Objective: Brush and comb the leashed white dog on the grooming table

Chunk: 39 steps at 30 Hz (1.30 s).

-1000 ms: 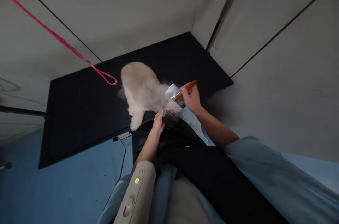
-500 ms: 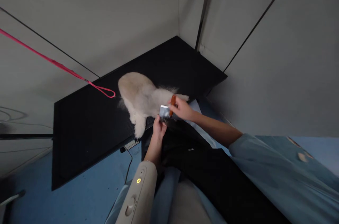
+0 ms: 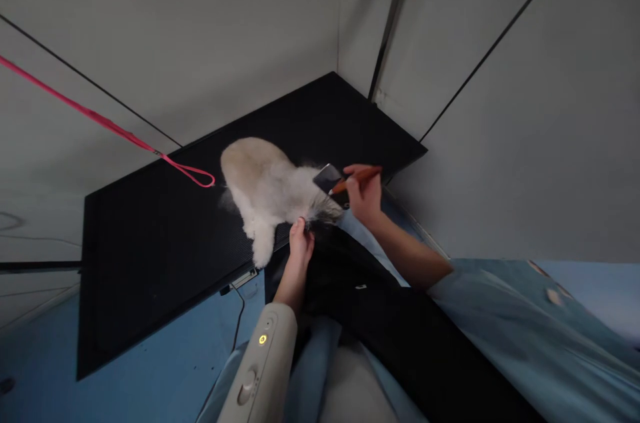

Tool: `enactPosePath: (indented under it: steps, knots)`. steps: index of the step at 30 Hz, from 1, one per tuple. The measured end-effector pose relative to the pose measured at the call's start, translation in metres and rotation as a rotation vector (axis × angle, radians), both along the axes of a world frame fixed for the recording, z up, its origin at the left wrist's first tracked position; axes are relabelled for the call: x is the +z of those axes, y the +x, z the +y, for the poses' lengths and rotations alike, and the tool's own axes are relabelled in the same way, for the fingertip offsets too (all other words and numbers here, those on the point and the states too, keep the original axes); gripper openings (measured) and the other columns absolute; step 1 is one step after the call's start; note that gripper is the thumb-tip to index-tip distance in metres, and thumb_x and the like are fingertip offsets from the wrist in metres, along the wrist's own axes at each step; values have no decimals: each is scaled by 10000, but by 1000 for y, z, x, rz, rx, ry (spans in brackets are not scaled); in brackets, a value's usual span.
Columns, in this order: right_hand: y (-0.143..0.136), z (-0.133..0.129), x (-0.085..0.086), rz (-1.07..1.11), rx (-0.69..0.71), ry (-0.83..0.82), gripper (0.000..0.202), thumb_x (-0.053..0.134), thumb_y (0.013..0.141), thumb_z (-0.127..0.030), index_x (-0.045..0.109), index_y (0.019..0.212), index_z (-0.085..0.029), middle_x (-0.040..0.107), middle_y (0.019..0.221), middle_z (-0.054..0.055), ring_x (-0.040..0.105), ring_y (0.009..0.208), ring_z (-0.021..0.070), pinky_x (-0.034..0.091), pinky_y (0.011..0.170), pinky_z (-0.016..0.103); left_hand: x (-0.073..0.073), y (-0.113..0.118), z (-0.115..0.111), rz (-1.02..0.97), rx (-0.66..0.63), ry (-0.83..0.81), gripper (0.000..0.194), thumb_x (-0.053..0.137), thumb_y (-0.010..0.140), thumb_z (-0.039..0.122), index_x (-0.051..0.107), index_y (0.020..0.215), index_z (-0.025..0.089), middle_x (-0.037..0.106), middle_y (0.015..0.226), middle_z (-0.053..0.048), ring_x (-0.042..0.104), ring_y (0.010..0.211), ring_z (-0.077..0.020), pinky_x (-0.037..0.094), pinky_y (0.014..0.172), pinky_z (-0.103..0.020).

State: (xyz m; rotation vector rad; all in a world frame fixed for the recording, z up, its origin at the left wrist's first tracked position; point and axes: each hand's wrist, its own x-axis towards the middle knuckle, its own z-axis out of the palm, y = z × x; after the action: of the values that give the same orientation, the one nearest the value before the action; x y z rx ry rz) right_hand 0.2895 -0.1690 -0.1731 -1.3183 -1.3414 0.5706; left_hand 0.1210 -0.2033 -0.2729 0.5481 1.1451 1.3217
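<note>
Grey walls (image 3: 215,30) and a blue floor (image 3: 165,350) frame the black table (image 3: 160,263). From my head view, a pale, fluffy animal (image 3: 273,186) is at its near edge, right of a pink looped strap (image 3: 105,122). My left hand (image 3: 301,244) has its fingers closed on the animal's near fur; my right hand (image 3: 366,200), farther right, clamps an orange-handled brush (image 3: 341,186), its head touching or just above fur, I can't tell which.

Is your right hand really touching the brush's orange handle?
Touching. The head view shows it: the right hand grips the orange handle, which sticks out on both sides of the grip.
</note>
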Motion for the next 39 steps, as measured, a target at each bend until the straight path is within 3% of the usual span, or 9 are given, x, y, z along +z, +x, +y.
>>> enactPosePath:
  steps: [3,9,14,18,23,27,33,36,39]
  knots:
    - [-1,8,-10,-45,265,-139,226,545,861,-408,563,961,-206,657,929,72,646,871,219,542,788,369,3,-1,0,54,-21,-3,387,665,797,577,600,744,200,696,763,-28,674,739,-168,570,728,-295]
    - [25,31,-2,40,-281,19,261,386,953,-427,498,1061,-217,616,1007,85,627,985,196,526,847,365,-5,-7,-2,-39,-20,19,402,754,721,553,599,745,182,677,730,-6,639,706,-137,547,751,-277]
    - [7,11,-4,-35,229,-150,240,554,853,-425,538,941,-202,629,862,38,620,783,176,535,738,340,-8,-5,-2,-81,-57,37,430,830,633,514,588,700,165,646,678,9,588,631,-105,509,688,-247]
    - [1,13,-10,76,-77,-95,247,425,933,-424,508,1047,-220,625,952,51,626,843,169,533,760,332,-9,-4,0,-10,-30,44,474,859,567,489,515,603,165,537,566,50,477,537,-65,438,586,-205]
    - [2,17,-13,-28,240,-169,220,570,858,-413,535,946,-215,635,856,30,628,789,183,544,742,350,-19,-8,3,69,-81,0,453,825,593,411,439,564,175,435,504,77,372,478,-45,338,498,-183]
    - [7,19,-9,137,-98,-2,227,477,930,-430,515,1020,-225,631,925,39,628,822,168,543,760,339,-25,-10,5,131,-105,14,441,787,628,418,424,564,175,427,516,78,381,489,-46,348,509,-183]
    - [3,25,-16,46,218,-84,248,622,849,-443,548,892,-210,629,796,16,609,711,162,536,678,320,-25,-7,8,290,-196,88,403,713,696,456,450,569,179,447,545,56,413,525,-72,378,539,-206]
    - [15,33,-19,192,-164,32,235,505,926,-446,523,954,-213,627,834,27,631,802,168,539,772,343,-15,-17,11,541,-356,127,407,619,791,477,451,561,186,445,543,37,420,526,-95,377,540,-229]
    - [23,27,-23,168,-32,67,253,553,903,-458,550,973,-216,657,890,39,651,845,173,545,786,343,11,-40,15,923,-669,279,348,594,850,423,535,610,178,517,577,4,492,568,-138,421,594,-266]
